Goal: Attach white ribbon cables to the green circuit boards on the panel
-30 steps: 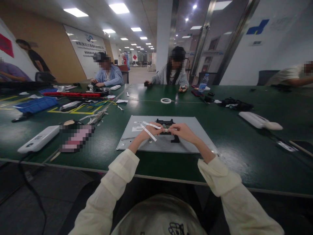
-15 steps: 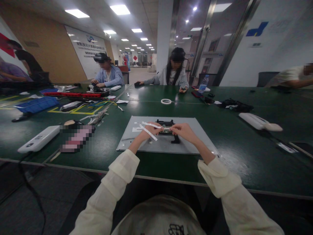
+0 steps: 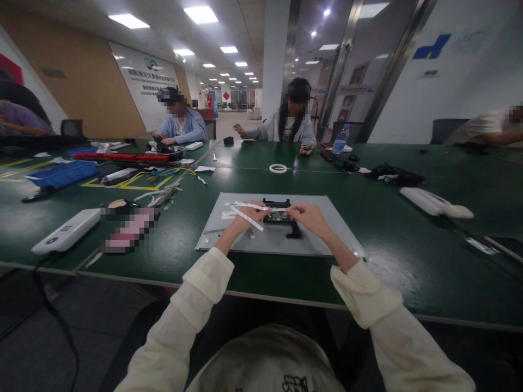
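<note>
A grey panel (image 3: 314,245) lies on the green table, and on it stands a black frame (image 3: 293,231) with a green circuit board (image 3: 278,216) inside. My left hand (image 3: 252,213) is closed at the left side of the board, with white printed strips (image 3: 250,219) lying across its fingers and back. At the board's right side, my right hand (image 3: 305,215) pinches the end of a white strip that spans the board between both hands. The fingertips are small, and their exact hold on the strip is partly hidden.
A white tape roll (image 3: 278,169) lies beyond the panel. To the left are a white power bank-like device (image 3: 67,231), a blue tray (image 3: 63,174) and loose cables (image 3: 165,196). Another white device (image 3: 425,202) lies right. Several people sit around the table.
The white strip between my hands has risen slightly towards the board's far edge, uncovering more of the board. Across the table, a person's hand has lifted off a black object.
</note>
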A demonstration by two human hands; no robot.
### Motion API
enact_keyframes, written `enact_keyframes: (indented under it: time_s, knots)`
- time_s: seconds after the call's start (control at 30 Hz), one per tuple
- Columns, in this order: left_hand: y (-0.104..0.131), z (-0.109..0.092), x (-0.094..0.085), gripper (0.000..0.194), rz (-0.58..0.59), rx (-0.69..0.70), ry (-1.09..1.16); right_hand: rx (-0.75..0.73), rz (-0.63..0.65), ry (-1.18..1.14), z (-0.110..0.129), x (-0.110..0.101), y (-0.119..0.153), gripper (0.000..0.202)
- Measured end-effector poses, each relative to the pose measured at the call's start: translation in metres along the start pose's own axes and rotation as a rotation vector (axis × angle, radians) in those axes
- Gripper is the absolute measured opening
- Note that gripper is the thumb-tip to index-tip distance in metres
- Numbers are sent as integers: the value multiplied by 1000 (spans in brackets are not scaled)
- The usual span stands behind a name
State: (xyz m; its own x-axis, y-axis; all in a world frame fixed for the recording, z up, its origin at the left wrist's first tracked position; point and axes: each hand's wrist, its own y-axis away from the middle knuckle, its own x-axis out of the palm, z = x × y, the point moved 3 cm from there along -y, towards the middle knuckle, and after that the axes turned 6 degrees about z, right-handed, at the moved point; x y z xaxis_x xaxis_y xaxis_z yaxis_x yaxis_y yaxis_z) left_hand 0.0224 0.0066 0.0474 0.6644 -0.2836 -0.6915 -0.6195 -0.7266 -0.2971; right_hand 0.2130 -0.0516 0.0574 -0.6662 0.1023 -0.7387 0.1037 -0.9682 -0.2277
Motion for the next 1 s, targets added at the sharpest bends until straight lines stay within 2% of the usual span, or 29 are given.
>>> enact_keyframes:
  time_s: [0.3, 0.8, 1.0]
  knots:
    - [-3, 7, 4, 32, -33, -7, -63, 11, -4, -15, -6, 3, -2, 28]
    - [0, 7, -1, 26, -114, -17, -48, -15, -51, 110, -10, 6, -2, 26]
    - [-1, 7, 2, 21, -125, 31, -41, -30, -82, 155, -13, 5, -3, 28]
